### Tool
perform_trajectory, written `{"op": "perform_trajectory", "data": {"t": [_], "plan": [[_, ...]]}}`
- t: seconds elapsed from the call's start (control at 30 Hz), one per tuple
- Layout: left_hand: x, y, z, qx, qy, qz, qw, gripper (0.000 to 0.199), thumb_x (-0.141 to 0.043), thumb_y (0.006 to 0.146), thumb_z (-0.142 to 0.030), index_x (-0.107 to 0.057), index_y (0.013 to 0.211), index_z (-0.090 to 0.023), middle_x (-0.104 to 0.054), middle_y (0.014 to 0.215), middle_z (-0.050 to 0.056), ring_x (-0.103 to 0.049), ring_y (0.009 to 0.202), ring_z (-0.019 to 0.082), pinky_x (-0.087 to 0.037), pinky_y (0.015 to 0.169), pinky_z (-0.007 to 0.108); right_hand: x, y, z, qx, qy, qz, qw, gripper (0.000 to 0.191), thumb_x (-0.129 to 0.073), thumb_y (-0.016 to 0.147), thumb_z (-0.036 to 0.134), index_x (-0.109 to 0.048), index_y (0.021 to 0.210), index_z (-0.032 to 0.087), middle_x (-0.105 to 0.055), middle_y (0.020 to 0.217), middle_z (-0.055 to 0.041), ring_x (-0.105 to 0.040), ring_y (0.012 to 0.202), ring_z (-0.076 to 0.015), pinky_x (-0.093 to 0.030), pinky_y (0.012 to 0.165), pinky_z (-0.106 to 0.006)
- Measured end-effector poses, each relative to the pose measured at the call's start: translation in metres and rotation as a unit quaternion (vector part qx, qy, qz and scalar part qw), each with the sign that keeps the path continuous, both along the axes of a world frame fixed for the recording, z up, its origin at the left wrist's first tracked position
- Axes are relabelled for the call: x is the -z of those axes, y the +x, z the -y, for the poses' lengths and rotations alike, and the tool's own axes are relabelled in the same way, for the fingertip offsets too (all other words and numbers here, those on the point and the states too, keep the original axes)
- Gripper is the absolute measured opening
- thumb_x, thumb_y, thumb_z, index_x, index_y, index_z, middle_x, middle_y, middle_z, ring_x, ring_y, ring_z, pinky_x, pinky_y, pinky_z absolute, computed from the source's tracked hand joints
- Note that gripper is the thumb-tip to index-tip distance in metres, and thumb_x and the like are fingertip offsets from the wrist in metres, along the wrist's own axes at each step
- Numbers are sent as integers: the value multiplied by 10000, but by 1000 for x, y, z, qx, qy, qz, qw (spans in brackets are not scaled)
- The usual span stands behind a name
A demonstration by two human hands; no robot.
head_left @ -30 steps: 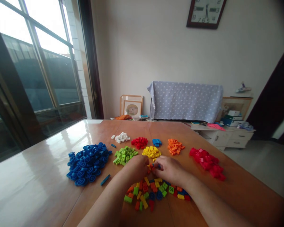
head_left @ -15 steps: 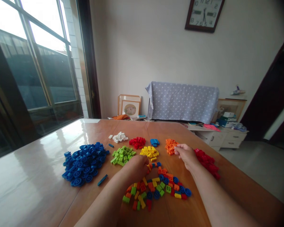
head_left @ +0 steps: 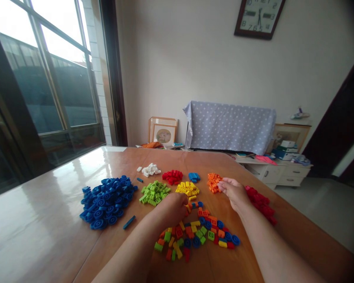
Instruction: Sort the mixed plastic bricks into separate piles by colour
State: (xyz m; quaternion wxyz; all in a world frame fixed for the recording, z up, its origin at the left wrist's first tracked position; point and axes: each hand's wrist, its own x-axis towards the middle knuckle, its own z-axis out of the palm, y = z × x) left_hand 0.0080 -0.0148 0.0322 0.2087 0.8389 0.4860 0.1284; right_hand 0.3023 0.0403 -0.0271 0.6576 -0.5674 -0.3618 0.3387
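Note:
My left hand (head_left: 175,205) is closed with curled fingers at the far edge of the mixed bricks (head_left: 199,234); an orange and yellow bit shows by its fingertips, and what it grips is hidden. At the right side of the orange brick pile (head_left: 214,182) is my right hand (head_left: 233,192), fingers stretched and slightly apart, the tips at the bricks. Yellow bricks (head_left: 188,189) lie just beyond my left hand, and lime green bricks (head_left: 155,192) lie to its left. Red pieces (head_left: 261,204) are heaped right of my right hand.
A large heap of blue round pieces (head_left: 107,201) spreads at the left, with a loose blue strip (head_left: 129,222) beside it. Farther back lie white bricks (head_left: 151,169), red bricks (head_left: 172,177) and light blue bricks (head_left: 194,177). All rest on a glossy brown table (head_left: 61,236).
The view has shifted slightly. The fingers of my right hand have straightened and parted a little at the orange pile. My left hand stays in place.

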Motion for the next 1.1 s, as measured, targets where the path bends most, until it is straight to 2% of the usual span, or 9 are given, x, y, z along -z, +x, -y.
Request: {"op": "perform_trajectory", "data": {"t": [0.17,0.27,0.37,0.43,0.53,0.67,0.8,0.97,1.1], "plan": [[0,0,1,1,0,-4,1000,229,-501,763,-152,-670,904,-213,-704,951,38,-622,850,177,-414,712,247,-17,-10,14,-9,-26,55,998,268,-680,694,269,-636,941,175,-693,775,-45,-651,668,-155,-507,554,-233],[1,0,0,2,4,-1,1000,240,-500,766,-152,-672,922,-213,-705,960,42,-625,862,178,-421,723,244,-29,-29,29,-104,-46,150,982,238,-634,757,337,-653,922,167,-646,706,-8,-558,581,-113,-410,507,-206],[3,0,-1,12,11,6,1000,245,-500,757,-149,-671,922,-211,-706,946,45,-625,855,181,-424,710,242,-33,-51,43,-239,-27,239,941,207,-621,789,347,-668,887,170,-609,698,19,-522,607,-107,-402,556,-210],[3,1,-2,13,13,3,1000,253,-498,747,-148,-671,923,-208,-710,942,49,-628,846,185,-422,698,248,-29,-63,48,-291,-30,305,906,187,-637,782,321,-684,879,169,-578,654,33,-493,592,-107,-382,554,-211],[3,1,-2,10,15,3,1000,282,-484,750,-144,-675,949,-202,-717,962,60,-636,865,193,-428,712,255,-22,-71,50,-301,-46,400,865,227,-665,762,285,-713,956,178,-546,604,47,-462,551,-105,-331,524,-209],[2,2,-1,13,14,2,1000,290,-497,746,-144,-677,967,-198,-718,988,70,-640,893,199,-438,733,253,-19,-72,48,-277,-47,478,833,285,-679,747,256,-735,1021,199,-600,662,27,-500,584,-113,-295,518,-205],[1,3,0,14,20,-9,1000,263,-493,745,-140,-677,922,-202,-714,954,62,-636,868,198,-426,711,254,-24,-72,48,-273,-57,484,830,235,-704,730,295,-746,940,197,-623,683,20,-515,602,-118,-297,513,-204],[2,3,0,3,16,-6,1000,227,-511,755,-156,-658,920,-207,-701,943,53,-623,856,188,-411,697,245,-30,-75,51,-274,-66,456,844,209,-727,704,320,-730,870,194,-624,660,24,-530,600,-119,-298,505,-204],[2,3,1,3,16,-9,1000,207,-508,757,-155,-653,897,-204,-694,919,47,-612,831,179,-400,678,242,-28,-77,49,-266,-86,421,863,187,-737,675,313,-700,802,181,-584,592,39,-501,563,-113,-301,495,-204]]}}
